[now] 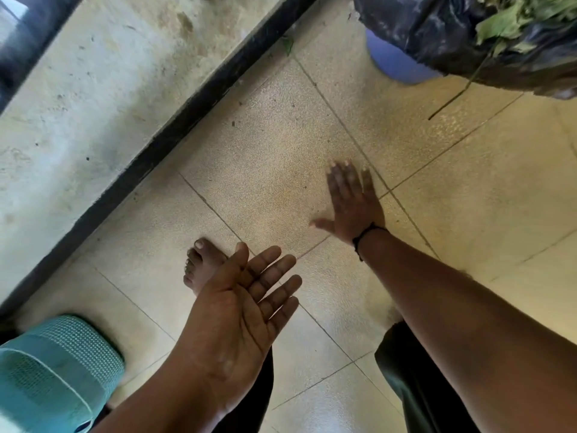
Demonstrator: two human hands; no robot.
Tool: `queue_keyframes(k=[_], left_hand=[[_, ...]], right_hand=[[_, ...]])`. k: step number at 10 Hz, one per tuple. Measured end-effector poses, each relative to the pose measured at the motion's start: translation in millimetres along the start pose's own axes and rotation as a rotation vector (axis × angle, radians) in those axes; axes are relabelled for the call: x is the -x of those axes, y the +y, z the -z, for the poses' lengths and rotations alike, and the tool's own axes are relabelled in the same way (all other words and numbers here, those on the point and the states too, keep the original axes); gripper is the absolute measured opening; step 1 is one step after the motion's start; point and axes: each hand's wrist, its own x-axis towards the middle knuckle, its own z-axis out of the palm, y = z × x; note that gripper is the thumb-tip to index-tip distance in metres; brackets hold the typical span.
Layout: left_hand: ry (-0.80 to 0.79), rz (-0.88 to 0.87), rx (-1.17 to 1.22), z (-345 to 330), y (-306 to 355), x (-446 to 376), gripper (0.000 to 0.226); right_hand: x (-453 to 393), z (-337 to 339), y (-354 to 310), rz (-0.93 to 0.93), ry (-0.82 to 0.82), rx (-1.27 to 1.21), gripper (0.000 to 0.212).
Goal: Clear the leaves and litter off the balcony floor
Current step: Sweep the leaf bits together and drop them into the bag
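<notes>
Hands sweeping the last specks from the balcony tiles

Both hands are seen empty. The right hand (352, 204) is spread flat, palm down, low over or on the tiled floor (468, 198), though contact cannot be confirmed because it is blurred. The left hand (243, 310) is held open and palm up nearer the body, fingers loosely extended, nothing lying in it.

Little litter is left on the tiles in view. Small dark specks (233, 123) are scattered across the tiles near the black threshold strip (175, 132), and one green leaf scrap (288, 45) lies against that strip at the top. These bits are judged to be very light, dry and crumbly; a pinch would likely break or miss them, so they are better brushed together with the flat of a palm and scooped into the cupped other hand. The leaf scrap is soft and can be picked up by its edge.

At the upper right a black plastic bag (437, 29) is set in a blue bin (396, 64), and green leaves (512, 20) are already piled in it. A thin stem (452, 98) hangs out over the bag's side towards the floor; it is judged stiff enough to be lifted by its middle and tucked back in.
</notes>
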Motion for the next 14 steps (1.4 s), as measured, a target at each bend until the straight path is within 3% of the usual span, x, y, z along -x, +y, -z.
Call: queue_keyframes(k=[1, 2, 3, 4, 5, 7, 9, 11, 12, 13, 14], left_hand=[[-0.003, 0.003, 0.002, 0, 0, 0, 0.054], [-0.015, 0.015, -0.010, -1, -2, 2, 0.051], [-0.021, 0.025, -0.017, 0, -2, 2, 0.053], [-0.027, 0.022, -0.034, 2, -3, 2, 0.054], [-0.026, 0.022, -0.045, 4, -2, 1, 0.055], [-0.005, 0.027, -0.050, 4, -4, 1, 0.046], [-0.018, 0.014, -0.096, 2, -9, 1, 0.056], [-0.020, 0.001, -0.117, 6, -10, 1, 0.057], [-0.026, -0.018, -0.128, 8, -7, -1, 0.055], [-0.021, -0.019, -0.141, 14, -5, -3, 0.052], [-0.025, -0.032, -0.141, 18, -1, -4, 0.052]], right_hand=[[5, 0, 11, -0.039, -0.023, -0.031, 0.112], [16, 7, 10, -0.145, 0.072, -0.269, 0.093], [22, 19, 13, -0.397, 0.246, -0.708, 0.054], [13, 30, 21, -0.348, 0.242, -0.743, 0.048], [0, 30, 24, -0.095, 0.188, -0.517, 0.046], [8, 9, 26, 0.079, 0.209, -0.410, 0.049], [16, 27, 34, -0.536, 0.288, -0.881, 0.033], [11, 32, -19, -0.794, 0.154, -1.122, 0.052], [2, 49, -40, -0.805, 0.183, -1.371, 0.053], [-2, 55, -46, -0.727, 0.288, -1.356, 0.047], [-8, 57, -45, -0.774, 0.339, -1.398, 0.044]])
